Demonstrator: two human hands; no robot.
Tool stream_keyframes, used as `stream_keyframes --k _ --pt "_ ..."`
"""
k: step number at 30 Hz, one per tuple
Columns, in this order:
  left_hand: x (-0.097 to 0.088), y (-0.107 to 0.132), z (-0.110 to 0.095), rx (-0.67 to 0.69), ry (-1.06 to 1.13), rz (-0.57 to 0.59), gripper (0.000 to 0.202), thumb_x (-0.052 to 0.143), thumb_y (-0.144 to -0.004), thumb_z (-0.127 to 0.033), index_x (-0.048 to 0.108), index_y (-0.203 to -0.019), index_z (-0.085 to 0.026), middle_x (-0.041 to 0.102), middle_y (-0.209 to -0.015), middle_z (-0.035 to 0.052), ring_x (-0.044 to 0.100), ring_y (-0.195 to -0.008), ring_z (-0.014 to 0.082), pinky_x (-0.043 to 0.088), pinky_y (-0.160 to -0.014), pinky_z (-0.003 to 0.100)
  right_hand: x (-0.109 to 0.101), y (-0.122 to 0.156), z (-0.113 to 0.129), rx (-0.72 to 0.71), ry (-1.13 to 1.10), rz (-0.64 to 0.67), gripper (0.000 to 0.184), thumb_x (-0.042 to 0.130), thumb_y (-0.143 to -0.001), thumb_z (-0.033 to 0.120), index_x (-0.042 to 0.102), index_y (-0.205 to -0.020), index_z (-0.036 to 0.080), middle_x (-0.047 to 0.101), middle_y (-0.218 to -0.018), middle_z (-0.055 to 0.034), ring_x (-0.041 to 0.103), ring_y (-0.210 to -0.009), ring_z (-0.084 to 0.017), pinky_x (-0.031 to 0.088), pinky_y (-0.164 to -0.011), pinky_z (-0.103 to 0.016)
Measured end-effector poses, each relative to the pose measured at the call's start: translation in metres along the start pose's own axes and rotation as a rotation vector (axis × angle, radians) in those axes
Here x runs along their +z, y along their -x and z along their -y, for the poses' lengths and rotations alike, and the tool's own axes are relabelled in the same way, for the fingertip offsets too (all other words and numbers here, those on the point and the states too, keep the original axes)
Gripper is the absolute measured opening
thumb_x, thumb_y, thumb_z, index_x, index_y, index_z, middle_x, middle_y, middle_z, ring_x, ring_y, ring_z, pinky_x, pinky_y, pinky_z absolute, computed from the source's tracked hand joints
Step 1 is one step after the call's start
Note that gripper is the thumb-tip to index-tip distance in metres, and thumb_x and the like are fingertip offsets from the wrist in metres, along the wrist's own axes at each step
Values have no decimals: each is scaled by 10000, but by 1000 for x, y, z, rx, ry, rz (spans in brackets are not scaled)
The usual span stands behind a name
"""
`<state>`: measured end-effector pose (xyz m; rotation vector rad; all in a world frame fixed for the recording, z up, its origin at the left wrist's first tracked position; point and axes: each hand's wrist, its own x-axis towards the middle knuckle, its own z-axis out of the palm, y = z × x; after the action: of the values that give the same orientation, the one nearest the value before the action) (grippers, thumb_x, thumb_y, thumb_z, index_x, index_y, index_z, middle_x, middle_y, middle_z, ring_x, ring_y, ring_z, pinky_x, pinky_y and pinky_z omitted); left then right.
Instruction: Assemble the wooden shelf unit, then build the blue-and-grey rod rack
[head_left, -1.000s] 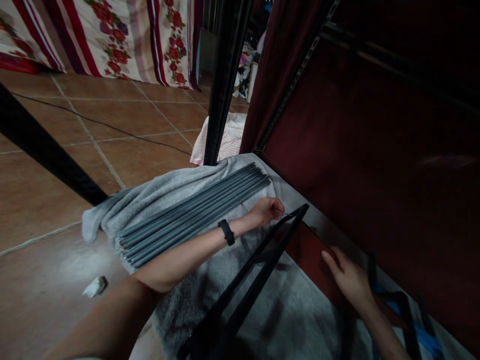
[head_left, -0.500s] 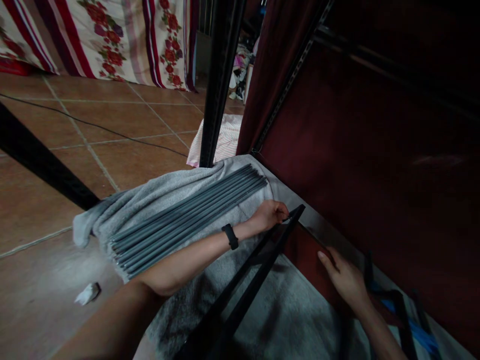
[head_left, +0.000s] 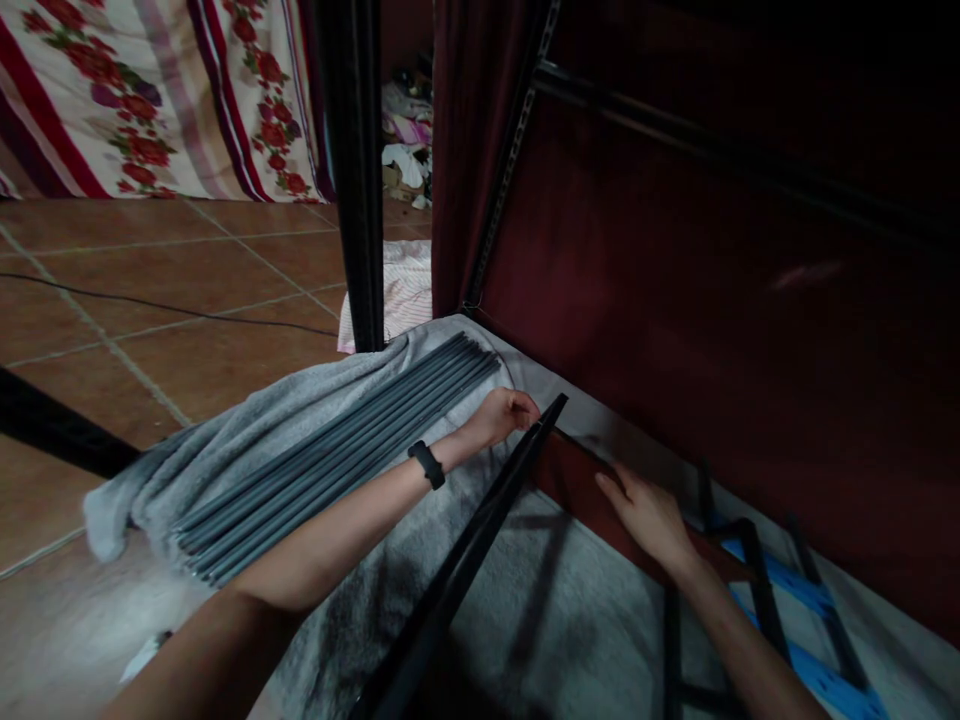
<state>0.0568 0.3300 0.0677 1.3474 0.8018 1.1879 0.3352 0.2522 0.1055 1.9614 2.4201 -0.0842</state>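
Observation:
My left hand [head_left: 510,414], with a dark band on its wrist, has its fingers curled closed beside the upper end of a black metal frame [head_left: 480,530]. Whatever is between those fingertips is too small to make out. The frame's long bars slant down toward me. To the right, my right hand [head_left: 649,515] hovers over or touches a reddish-brown board [head_left: 574,480]; contact is unclear. Its thumb and fingers are loosely apart and hold nothing visible. Left of the frame, several grey rods [head_left: 337,460] lie side by side on a grey blanket [head_left: 285,395].
Black uprights [head_left: 360,180] stand at left and centre. A dark red panel [head_left: 637,250] walls the right side. Black brackets and blue pieces [head_left: 806,590] lie at lower right. A thin cable [head_left: 172,312] crosses the tiled floor. A floral curtain [head_left: 187,90] hangs behind.
The view has swung right, so everything appears shifted left. The black frame's bars now look closer together. My right hand's thumb and fingers have come nearer each other.

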Motion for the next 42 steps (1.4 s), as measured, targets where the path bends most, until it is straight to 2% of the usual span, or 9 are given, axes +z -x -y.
stream_keyframes --k 3,9,16,24,29,33,37,42 --pt "-1 1 2 -23 21 -24 92 645 -665 -167 707 -720 -127 651 -615 14 577 -561 111 459 -571 221 1 0 -1 -27 4 -18 567 259 -1020 527 580 -1317 166 701 -1229 -129 682 -1101 -297 511 -941 -422" --pt "-1 3 -7 -56 65 -10 162 748 -671 -253 722 -735 -106 676 -643 50 598 -591 127 483 -610 250 1 1 -2 -69 26 -42 498 295 -1022 498 600 -1301 220 689 -1266 -93 690 -1077 -249 521 -887 -349" --pt "5 7 0 -32 65 -100 115 737 -668 -223 701 -697 -118 659 -629 30 595 -592 121 488 -615 246 2 1 -4 -82 11 -34 508 279 -1021 519 606 -1285 235 683 -1273 -77 667 -1118 -237 500 -916 -338" --pt "-1 6 -6 -75 94 -1 248 817 -650 -326 738 -758 -118 700 -685 51 622 -635 137 506 -644 256 -2 -2 -3 -57 -35 20 506 273 -1016 514 606 -1276 237 692 -1230 -81 668 -1091 -248 494 -895 -356" --pt "1 8 -5 -82 126 5 246 828 -651 -307 734 -770 -112 698 -700 50 625 -647 132 506 -665 257 -5 -3 -2 -62 -47 41 503 267 -1014 517 603 -1270 245 705 -1187 -67 676 -1059 -242 497 -855 -343" --pt "3 7 -5 -109 229 -15 276 841 -622 -245 737 -844 -118 697 -731 31 626 -652 123 510 -673 256 -4 -4 -2 -28 -38 47 527 261 -1015 522 588 -1313 235 688 -1245 -84 666 -1111 -255 494 -908 -369" --pt "3 6 -7 -112 265 -5 211 823 -617 -192 735 -794 -115 697 -707 33 628 -648 125 509 -668 249 -6 -5 -2 -21 -55 67 561 234 -1019 531 551 -1366 225 662 -1306 -93 649 -1164 -266 486 -961 -396" --pt "7 7 -10 -122 272 -31 244 812 -595 -164 752 -827 -117 718 -740 42 643 -678 133 516 -685 250 -7 -5 -1 -27 -44 66 560 248 -1017 527 554 -1368 215 670 -1294 -100 660 -1146 -269 494 -945 -393"
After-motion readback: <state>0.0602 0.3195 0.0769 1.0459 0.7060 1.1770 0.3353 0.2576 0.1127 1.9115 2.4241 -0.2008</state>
